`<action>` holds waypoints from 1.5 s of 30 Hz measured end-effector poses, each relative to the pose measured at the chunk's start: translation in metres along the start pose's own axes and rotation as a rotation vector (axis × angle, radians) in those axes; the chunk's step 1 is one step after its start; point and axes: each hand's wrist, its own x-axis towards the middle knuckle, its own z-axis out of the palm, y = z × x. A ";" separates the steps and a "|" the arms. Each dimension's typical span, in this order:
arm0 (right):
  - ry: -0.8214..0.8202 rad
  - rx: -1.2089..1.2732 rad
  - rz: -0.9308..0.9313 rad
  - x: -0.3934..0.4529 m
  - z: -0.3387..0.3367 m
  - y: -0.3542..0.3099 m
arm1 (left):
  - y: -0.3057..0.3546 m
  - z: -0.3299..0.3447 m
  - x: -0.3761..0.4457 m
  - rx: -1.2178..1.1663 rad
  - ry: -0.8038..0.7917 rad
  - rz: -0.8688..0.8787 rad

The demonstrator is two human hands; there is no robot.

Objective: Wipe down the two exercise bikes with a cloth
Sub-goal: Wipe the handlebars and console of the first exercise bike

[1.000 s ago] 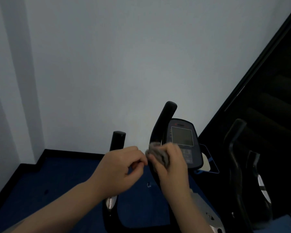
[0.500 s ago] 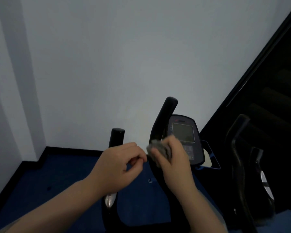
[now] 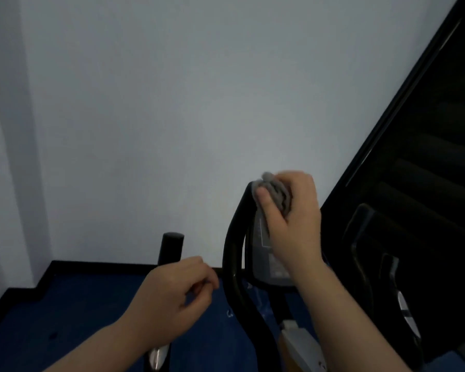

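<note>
While the left hand [image 3: 172, 296] is hanging loosely curled and empty, the right hand [image 3: 290, 224] is gripping the cloth [image 3: 275, 191] atop the bike's [image 3: 236, 264] console; most wiping looks undone.

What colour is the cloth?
Grey; the cloth shows best in the head view, held in the right hand.

The right hand [image 3: 293, 226] grips a crumpled grey cloth [image 3: 275, 191] against the curved black handlebar [image 3: 232, 264]; the left hand [image 3: 172, 299] hangs loosely curled, holding nothing.

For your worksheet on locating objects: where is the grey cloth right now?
In the head view, right of centre: the cloth is bunched in the right hand atop the bike's handlebar.
</note>
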 end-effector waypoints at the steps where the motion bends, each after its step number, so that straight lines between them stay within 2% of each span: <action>1: -0.070 -0.059 -0.034 0.016 0.004 0.001 | 0.001 0.000 0.000 0.002 0.001 -0.003; 3: -0.260 -0.177 0.003 0.033 0.013 0.007 | 0.002 0.001 0.001 0.006 0.011 -0.004; 4: -0.287 -0.185 0.040 0.034 0.018 0.010 | 0.001 0.001 0.001 0.011 0.017 -0.001; 5: -0.248 -0.140 0.091 0.032 0.024 0.011 | 0.001 0.001 0.001 0.015 0.021 0.002; 8: 0.077 0.050 0.291 0.009 0.048 0.005 | 0.001 0.000 0.000 0.004 0.018 0.002; 10: 0.213 0.059 0.329 0.001 0.061 -0.003 | 0.001 0.000 0.000 -0.013 0.012 -0.008; 12: 0.161 -0.004 0.266 0.008 0.058 0.002 | 0.000 0.000 0.001 -0.025 0.010 -0.013; 14: 0.037 0.083 0.240 0.018 0.048 0.008 | -0.001 0.000 0.002 -0.013 0.021 -0.004; 15: 0.043 0.183 0.257 0.018 0.046 0.009 | -0.002 0.000 0.002 -0.004 0.023 -0.003; 17: 0.166 0.343 0.339 0.002 0.052 0.004 | -0.003 0.001 0.001 -0.005 0.020 -0.005; 19: 0.252 0.347 0.409 -0.027 0.062 -0.002 | -0.002 0.001 0.001 -0.005 0.015 -0.012; 23: 0.170 0.384 0.507 -0.037 0.056 0.006 | 0.000 0.000 0.001 0.006 -0.005 -0.012; 27: 0.183 0.493 0.490 -0.013 0.052 0.006 | -0.001 0.001 0.001 0.012 0.010 -0.012; 29: 0.087 0.400 0.486 -0.041 0.056 0.005 | -0.002 0.001 0.001 0.025 0.007 -0.013; 31: -0.083 0.319 0.507 -0.071 0.047 0.007 | -0.002 0.000 0.001 0.030 0.001 -0.017; 34: -0.316 0.147 0.482 -0.062 0.021 0.020 | -0.003 0.001 0.003 0.037 0.013 -0.012; 38: -0.169 0.242 0.577 -0.037 0.030 0.013 | -0.003 0.003 0.002 0.062 0.026 -0.011; 40: -0.165 0.196 0.584 -0.054 0.042 0.001 | -0.002 0.003 0.001 0.082 0.018 -0.011; 43: -0.352 0.100 0.539 -0.092 0.021 -0.003 | -0.002 0.002 0.000 0.089 0.008 -0.004; 45: -0.590 -0.009 0.476 -0.099 -0.012 0.005 | -0.001 0.003 0.000 0.101 -0.009 0.004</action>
